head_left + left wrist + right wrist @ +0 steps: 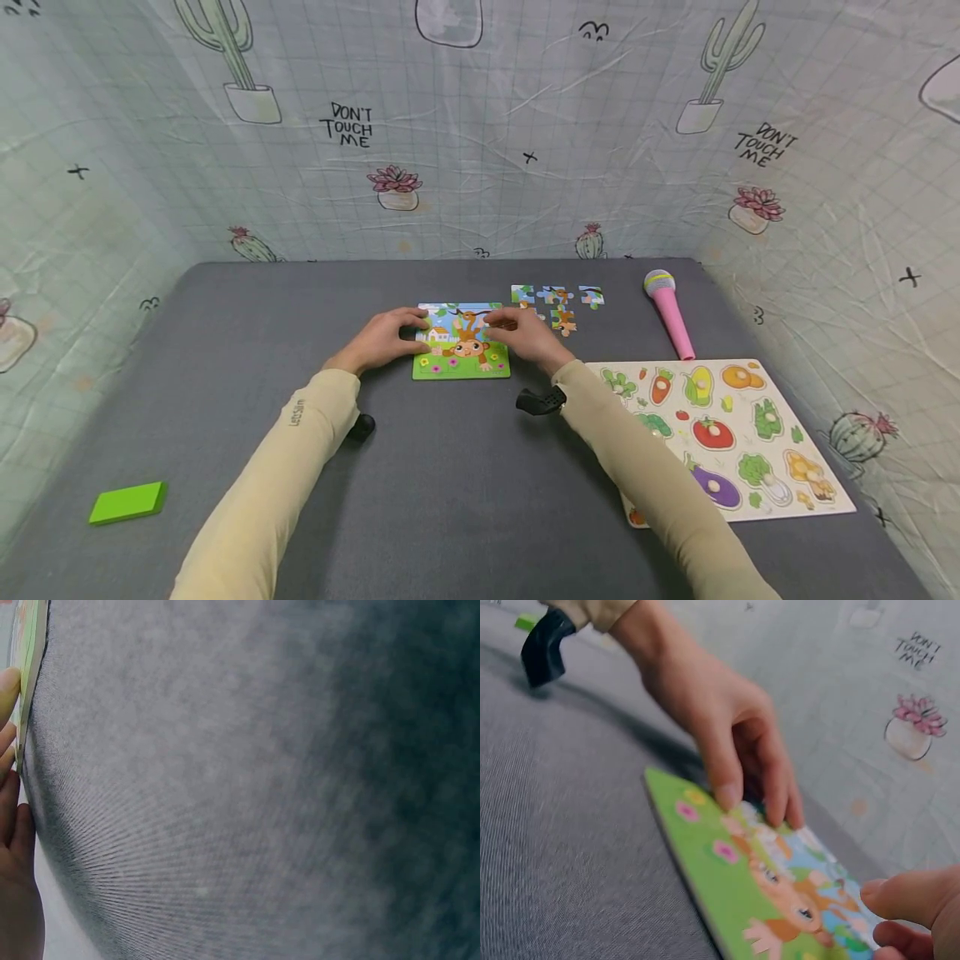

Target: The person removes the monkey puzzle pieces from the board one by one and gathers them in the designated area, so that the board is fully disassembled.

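A small jigsaw puzzle (461,362) with a monkey, a house and flowers on a green border lies flat at the table's middle. My left hand (384,340) holds its left edge, thumb (727,793) over the border and fingers spread toward the back corner. Bent over the right part of the picture, my right hand (528,335) has its thumb (877,892) and fingertips right at the picture's surface; I cannot tell whether they pinch a piece. Just beyond that hand lie several loose jigsaw pieces (591,296), one of them orange-brown (564,322).
A pink toy microphone (673,321) lies at the back right. Under my right forearm extends a wooden vegetable peg board (738,446). At the front left sits a bright green block (127,503). A patterned curtain (480,150) surrounds the grey table (450,500).
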### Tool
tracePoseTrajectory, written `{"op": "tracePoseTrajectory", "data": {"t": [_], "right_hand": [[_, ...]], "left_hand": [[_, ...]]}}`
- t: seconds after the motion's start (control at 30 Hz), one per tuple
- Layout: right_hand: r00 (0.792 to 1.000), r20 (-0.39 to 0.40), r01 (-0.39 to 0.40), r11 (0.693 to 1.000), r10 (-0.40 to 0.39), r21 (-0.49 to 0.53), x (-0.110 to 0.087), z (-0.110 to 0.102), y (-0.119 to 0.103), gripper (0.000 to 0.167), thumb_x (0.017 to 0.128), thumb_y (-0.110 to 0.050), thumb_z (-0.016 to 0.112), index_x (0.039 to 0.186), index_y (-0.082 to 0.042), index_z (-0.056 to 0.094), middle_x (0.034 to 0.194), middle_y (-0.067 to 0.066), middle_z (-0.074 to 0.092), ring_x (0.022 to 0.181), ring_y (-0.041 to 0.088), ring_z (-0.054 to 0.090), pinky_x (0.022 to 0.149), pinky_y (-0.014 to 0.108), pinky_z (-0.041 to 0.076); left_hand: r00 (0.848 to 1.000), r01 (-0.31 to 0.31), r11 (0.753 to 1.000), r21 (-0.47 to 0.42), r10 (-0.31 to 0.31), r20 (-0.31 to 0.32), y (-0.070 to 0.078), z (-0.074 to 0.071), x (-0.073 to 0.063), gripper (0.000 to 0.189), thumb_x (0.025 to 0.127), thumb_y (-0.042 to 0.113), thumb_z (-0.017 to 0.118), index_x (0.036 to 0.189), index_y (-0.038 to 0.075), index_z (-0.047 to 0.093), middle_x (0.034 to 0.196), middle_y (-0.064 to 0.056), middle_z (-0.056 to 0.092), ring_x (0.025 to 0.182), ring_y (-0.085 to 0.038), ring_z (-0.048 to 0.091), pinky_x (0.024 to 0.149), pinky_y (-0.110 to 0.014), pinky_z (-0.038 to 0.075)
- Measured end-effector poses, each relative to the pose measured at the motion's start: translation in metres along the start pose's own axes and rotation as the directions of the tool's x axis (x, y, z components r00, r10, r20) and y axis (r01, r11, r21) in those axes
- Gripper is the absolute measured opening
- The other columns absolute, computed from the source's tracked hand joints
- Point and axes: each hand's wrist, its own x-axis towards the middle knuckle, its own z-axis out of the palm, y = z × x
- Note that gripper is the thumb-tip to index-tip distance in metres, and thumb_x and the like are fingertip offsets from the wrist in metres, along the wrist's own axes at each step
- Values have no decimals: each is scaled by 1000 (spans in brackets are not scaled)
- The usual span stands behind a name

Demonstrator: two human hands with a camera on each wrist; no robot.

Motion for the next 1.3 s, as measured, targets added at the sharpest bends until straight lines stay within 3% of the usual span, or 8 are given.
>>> {"op": "tracePoseTrajectory", "data": {"t": [0.13,0.27,0.47,0.9,1.17,1.3], "right_hand": [[1000,-8,-4,1000,4,-28,2,5,4,38,96,-22,65,132,-9,62,124,10,60,105,26,57,82,40,50],[999,-9,42,997,-43,-62,1,7,5,36,93,-19,69,127,-9,66,126,9,57,94,25,55,72,38,47],[994,4,109,988,-110,-113,0,9,6,35,91,-12,70,126,-4,66,131,12,53,77,21,44,60,33,36],[991,73,128,961,-113,-246,6,10,2,37,92,-11,69,128,-6,64,121,15,50,89,25,42,73,37,41],[992,80,115,965,-98,-236,8,10,-1,24,92,-8,69,116,-9,69,115,13,45,89,24,38,72,35,38],[992,83,110,964,-93,-244,7,10,-1,25,92,-9,69,118,-8,69,113,13,44,88,24,37,72,36,37]], "left_hand": [[1000,3,1000,1,-3,3,1,0,1,46,89,30,74,126,3,65,147,-12,47,139,-33,37,115,-50,29],[1000,5,1000,-1,-5,5,2,0,0,46,89,29,74,126,3,65,146,-13,47,139,-33,37,115,-51,29],[1000,6,1000,-10,-6,7,2,1,-1,46,89,28,74,126,3,65,147,-13,47,139,-33,36,115,-50,29],[1000,7,1000,-10,-7,5,3,0,-1,46,89,28,74,126,3,65,147,-13,46,139,-33,36,115,-51,29],[1000,2,1000,-18,-2,5,2,-1,-1,46,89,29,74,126,4,65,147,-12,47,139,-33,36,115,-50,30],[1000,-1,1000,-9,1,2,1,0,-1,46,88,29,75,126,4,66,147,-12,47,139,-33,37,115,-50,30]]}}
